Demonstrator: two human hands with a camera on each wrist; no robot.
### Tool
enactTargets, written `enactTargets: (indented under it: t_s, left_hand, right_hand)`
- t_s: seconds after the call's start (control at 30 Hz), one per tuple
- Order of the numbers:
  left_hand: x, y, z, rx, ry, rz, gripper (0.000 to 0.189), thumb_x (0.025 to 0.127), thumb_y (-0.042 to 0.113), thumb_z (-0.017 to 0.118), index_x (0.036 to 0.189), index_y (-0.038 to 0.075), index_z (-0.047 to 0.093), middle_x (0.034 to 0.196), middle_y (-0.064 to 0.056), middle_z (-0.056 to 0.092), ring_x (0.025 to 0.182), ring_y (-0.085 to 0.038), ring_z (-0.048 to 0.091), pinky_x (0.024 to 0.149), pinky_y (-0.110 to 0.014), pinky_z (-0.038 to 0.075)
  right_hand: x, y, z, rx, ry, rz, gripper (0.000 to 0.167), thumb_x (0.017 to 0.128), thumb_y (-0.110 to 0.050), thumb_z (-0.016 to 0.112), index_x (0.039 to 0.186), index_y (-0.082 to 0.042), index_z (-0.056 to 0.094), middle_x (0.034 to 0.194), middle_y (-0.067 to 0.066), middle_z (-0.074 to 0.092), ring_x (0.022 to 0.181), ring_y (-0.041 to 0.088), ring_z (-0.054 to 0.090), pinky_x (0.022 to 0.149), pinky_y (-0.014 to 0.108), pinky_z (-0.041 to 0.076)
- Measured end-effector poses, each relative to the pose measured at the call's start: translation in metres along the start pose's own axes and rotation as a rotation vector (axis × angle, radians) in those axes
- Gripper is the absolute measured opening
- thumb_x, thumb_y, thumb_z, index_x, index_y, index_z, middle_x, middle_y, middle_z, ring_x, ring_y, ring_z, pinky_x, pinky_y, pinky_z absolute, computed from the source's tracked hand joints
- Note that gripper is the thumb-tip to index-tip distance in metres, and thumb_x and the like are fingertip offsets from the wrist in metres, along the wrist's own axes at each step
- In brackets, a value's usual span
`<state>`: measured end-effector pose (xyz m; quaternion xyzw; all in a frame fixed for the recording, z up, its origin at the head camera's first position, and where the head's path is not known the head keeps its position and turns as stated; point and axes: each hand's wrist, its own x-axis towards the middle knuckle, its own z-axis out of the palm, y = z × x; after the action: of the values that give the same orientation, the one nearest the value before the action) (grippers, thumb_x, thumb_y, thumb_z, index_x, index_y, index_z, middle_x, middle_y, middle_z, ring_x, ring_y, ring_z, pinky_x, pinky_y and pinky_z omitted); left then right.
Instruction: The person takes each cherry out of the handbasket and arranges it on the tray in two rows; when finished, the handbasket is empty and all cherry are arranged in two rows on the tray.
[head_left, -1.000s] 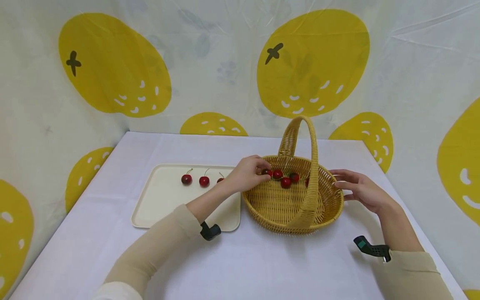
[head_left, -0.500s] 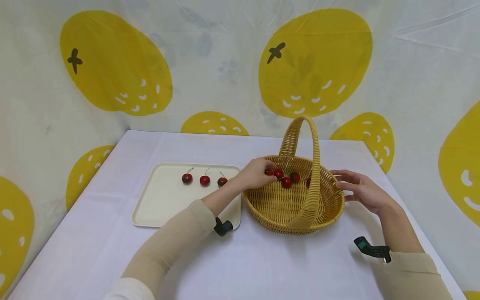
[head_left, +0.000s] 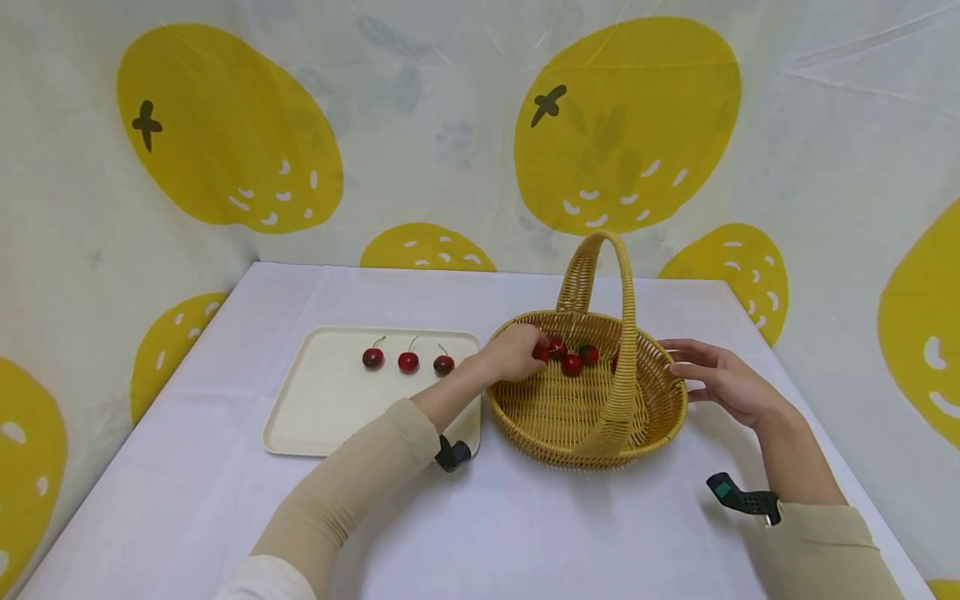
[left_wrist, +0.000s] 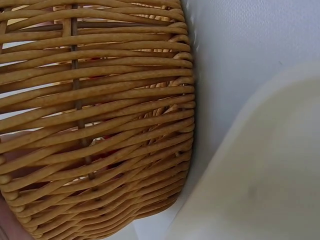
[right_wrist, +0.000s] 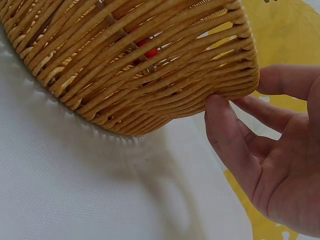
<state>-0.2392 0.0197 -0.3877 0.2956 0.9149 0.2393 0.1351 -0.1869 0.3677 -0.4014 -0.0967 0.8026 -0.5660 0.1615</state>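
Observation:
My left hand (head_left: 516, 352) reaches over the left rim of a wicker basket (head_left: 555, 408) with a tall arched handle. Its fingers curl round a red cherry (head_left: 541, 354), partly hidden by the fingertips. More dark red cherries (head_left: 572, 364) lie beside it toward the back of the basket. In the left wrist view the basket's woven side (left_wrist: 100, 110) hides most of that hand. My right hand (head_left: 723, 379) rests its spread, loosely bent fingers against the basket's right rim; the right wrist view shows the fingertips (right_wrist: 217, 102) touching the wicker from outside.
A cream tray (head_left: 322, 408) lies left of the basket, with three stemmed cherries (head_left: 408, 362) in a row toward its back. Both stand on a white-covered table (head_left: 540, 533). A curtain (head_left: 442, 100) printed with yellow fruit hangs behind.
My left hand has moved slightly right and lower into the basket, its fingers closing round a cherry. The third cherry on the tray has come into full view. My right hand stays put.

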Motion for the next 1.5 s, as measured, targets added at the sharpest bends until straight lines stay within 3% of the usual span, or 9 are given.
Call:
enactTargets:
  t_s: [0.17,0.37,0.97,1.23,1.5]
  left_hand:
    - [0.002,0.000,0.003,0.029,0.000,0.001,0.033,0.098,0.010,0.070,0.128,-0.003,0.068,0.122,-0.014,0.069,0.117,-0.026,0.063,0.100,-0.033,0.049]
    - [0.007,-0.003,0.010,0.057,-0.020,0.013,0.029,0.098,0.012,0.071,0.125,0.001,0.070,0.121,-0.011,0.070,0.114,-0.024,0.065,0.094,-0.030,0.051]
    - [0.008,-0.001,0.010,0.024,-0.009,0.008,0.032,0.093,0.014,0.079,0.121,0.000,0.071,0.115,-0.010,0.072,0.104,-0.022,0.066,0.088,-0.030,0.052]
    - [0.003,-0.004,0.007,0.026,0.022,0.046,0.033,0.091,0.016,0.081,0.119,0.001,0.071,0.114,-0.010,0.072,0.105,-0.021,0.065,0.091,-0.030,0.051]
    - [-0.009,0.000,0.000,-0.032,0.066,0.075,0.031,0.091,0.016,0.081,0.117,0.004,0.072,0.109,-0.007,0.071,0.099,-0.019,0.064,0.087,-0.030,0.050]
  right_hand:
    - [0.000,0.000,0.000,-0.002,0.004,0.013,0.049,0.107,-0.018,0.056,0.149,0.003,0.042,0.130,-0.004,0.058,0.108,0.011,0.063,0.082,0.038,0.059]
    - [0.000,0.000,0.000,-0.002,0.006,0.019,0.049,0.107,-0.018,0.055,0.149,0.003,0.041,0.130,-0.003,0.059,0.108,0.012,0.063,0.082,0.039,0.058]
    - [-0.001,-0.003,0.001,0.002,0.009,0.025,0.050,0.107,-0.017,0.055,0.148,0.006,0.040,0.131,-0.002,0.058,0.107,0.012,0.063,0.082,0.039,0.058]
    - [-0.001,-0.003,0.002,-0.001,0.004,0.020,0.052,0.107,-0.017,0.054,0.150,0.008,0.038,0.131,-0.001,0.058,0.107,0.011,0.063,0.081,0.039,0.059]
    - [-0.002,-0.004,0.002,-0.019,0.006,0.023,0.054,0.107,-0.019,0.054,0.151,0.007,0.037,0.138,0.009,0.054,0.108,0.010,0.063,0.083,0.039,0.058]
